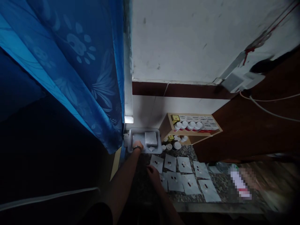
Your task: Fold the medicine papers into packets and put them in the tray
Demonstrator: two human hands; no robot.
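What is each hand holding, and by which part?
The left hand is at the near rim of the tray, grip unclear; the right hand, over a paper sheet, holds nothing visible.

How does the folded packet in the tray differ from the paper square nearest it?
The folded packet sits in the gray tray, while the paper square lies on the speckled counter. The packet is closed and bare; the paper square is open with dark items on it. Both look pale and squarish.

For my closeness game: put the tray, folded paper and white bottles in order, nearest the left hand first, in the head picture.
1. Tray: touching the left hand.
2. Folded paper: on the tray, to the hand's right.
3. White bottles: farther right, on the wooden shelf.
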